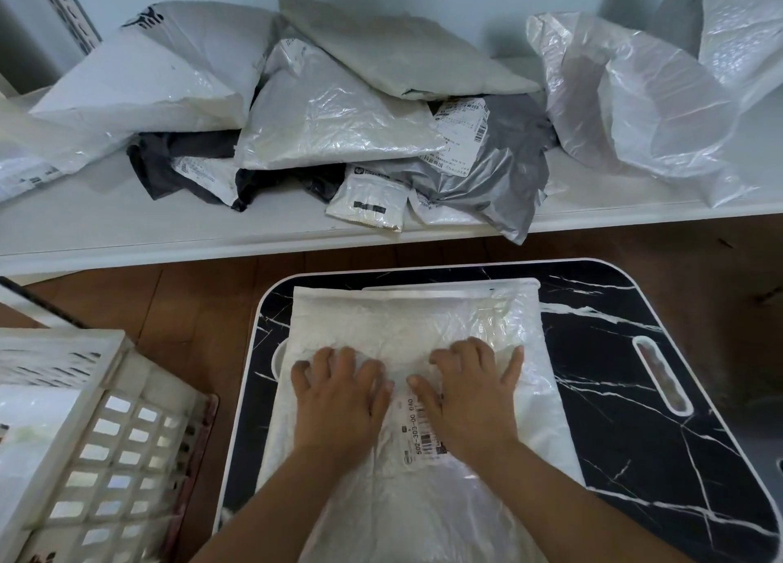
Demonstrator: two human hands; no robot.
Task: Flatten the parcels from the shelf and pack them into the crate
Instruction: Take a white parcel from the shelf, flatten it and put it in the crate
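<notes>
A white plastic parcel [406,321] with a barcode label [417,431] lies spread on the black marbled table [627,393]. My left hand [339,397] and my right hand [470,393] rest palm down on it, side by side, fingers spread and pressing the bag flat. Neither hand grips anything. On the white shelf [127,228] behind the table lies a heap of white, grey and dark parcels [330,113]. The white lattice crate [110,448] stands at the lower left, with something white inside.
A crumpled translucent plastic bag [644,96] sits on the shelf's right end. The table has a slot handle [661,376] on its right side. Brown wooden floor [182,304] shows between shelf, table and crate.
</notes>
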